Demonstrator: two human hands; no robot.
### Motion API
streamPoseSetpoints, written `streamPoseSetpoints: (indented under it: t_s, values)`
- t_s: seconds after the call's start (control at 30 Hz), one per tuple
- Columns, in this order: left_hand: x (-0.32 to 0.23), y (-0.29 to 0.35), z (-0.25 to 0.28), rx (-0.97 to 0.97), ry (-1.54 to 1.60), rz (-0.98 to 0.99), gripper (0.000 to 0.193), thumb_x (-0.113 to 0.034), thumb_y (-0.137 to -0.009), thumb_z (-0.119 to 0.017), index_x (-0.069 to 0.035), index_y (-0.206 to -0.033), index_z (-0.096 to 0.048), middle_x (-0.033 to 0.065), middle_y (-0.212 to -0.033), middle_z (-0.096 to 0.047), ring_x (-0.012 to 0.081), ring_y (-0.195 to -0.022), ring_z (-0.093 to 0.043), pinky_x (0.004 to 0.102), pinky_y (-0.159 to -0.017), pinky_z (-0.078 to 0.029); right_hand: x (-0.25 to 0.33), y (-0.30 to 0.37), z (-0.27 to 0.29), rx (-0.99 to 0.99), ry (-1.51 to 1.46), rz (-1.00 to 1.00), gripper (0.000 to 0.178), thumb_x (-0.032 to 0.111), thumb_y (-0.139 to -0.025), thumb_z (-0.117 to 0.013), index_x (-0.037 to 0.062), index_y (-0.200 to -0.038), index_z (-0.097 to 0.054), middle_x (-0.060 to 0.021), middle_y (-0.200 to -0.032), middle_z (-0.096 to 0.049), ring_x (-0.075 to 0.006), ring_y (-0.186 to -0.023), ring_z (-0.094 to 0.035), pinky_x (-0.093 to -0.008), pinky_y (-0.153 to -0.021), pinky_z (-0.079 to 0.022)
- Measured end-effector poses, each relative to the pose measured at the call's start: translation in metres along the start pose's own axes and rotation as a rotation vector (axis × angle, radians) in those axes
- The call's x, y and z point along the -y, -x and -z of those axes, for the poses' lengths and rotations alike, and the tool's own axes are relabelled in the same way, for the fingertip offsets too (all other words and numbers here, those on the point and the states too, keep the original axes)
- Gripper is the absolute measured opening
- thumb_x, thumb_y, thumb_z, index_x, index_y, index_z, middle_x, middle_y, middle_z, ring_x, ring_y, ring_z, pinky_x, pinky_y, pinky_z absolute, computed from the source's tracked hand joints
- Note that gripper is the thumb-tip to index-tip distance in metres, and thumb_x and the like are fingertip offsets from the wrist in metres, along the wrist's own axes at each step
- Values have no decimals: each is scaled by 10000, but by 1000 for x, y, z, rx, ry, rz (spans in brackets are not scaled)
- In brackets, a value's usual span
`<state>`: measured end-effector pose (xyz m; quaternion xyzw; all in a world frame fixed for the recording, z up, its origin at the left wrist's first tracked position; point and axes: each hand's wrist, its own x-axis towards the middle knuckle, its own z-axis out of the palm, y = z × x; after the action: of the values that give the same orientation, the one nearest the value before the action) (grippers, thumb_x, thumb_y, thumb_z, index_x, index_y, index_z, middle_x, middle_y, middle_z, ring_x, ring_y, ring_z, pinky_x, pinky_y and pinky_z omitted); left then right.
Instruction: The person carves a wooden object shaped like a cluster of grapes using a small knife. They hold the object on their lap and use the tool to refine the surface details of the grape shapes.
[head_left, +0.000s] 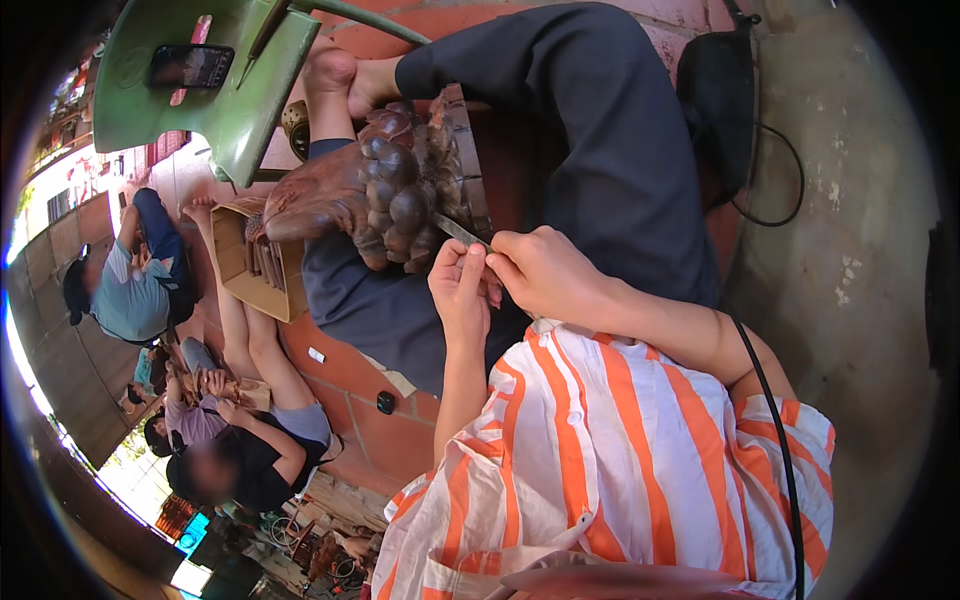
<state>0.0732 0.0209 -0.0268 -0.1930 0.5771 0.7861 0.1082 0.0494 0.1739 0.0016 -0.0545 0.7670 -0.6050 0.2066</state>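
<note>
A dark brown wood carving (pixel 395 190) with a cluster of round fruit-like knobs rests tilted on my lap, between my bent legs. My right hand (pixel 548 268) is closed round the rear of a narrow flat metal blade (pixel 457 230), perhaps a carving chisel or scraper; its handle end is hidden in my fingers. Beside it, my left hand (pixel 463 283) pinches the same blade lower down, thumb up and fingers curled. The blade's tip reaches the carving's right side, by the lower round knobs.
A green plastic chair (pixel 140 110) holds a phone (pixel 192 66) and a thin pointed tool (pixel 262 40). A cardboard box (pixel 238 270) of brown sticks stands left. Several people sit at left. A black bag (pixel 715 110) and its cable lie right; a small black object (pixel 386 402) lies on the tiles.
</note>
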Motion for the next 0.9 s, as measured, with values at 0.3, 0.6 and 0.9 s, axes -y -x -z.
streamPoseSetpoints:
  t_s: [0.3, 0.6, 0.9]
  values:
    - [-21, 34, 13, 76, 2, -216, 149, -141, -952, -606, -7, -924, -548, 79, -708, -612, 73, -409, -462, 181, -368, -354, 17, 11, 13, 206, -30, 301, 132, 111, -884, -612, -8, -829, -614, -182, -600, -583, -347, -542, -597, -395, -511, -454]
    - [-1, 21, 23, 35, 307, -5, 125, -154, -989, -540, -58, -910, -536, 60, -743, -609, 86, -509, -504, 197, -446, -374, 20, 15, 47, 441, -161, -115, 216, 124, -941, -511, -24, -973, -665, -140, -700, -674, -224, -551, -641, -313, -519, -487]
    - [6, 11, 5, -14, 555, 124, 149, -186, -999, -537, -80, -896, -552, 30, -785, -621, 69, -575, -528, 195, -502, -395, -5, 11, 46, 386, -623, -67, 351, 60, -938, -523, -42, -1271, -568, -118, -999, -686, -114, -789, -658, -221, -577, -546]
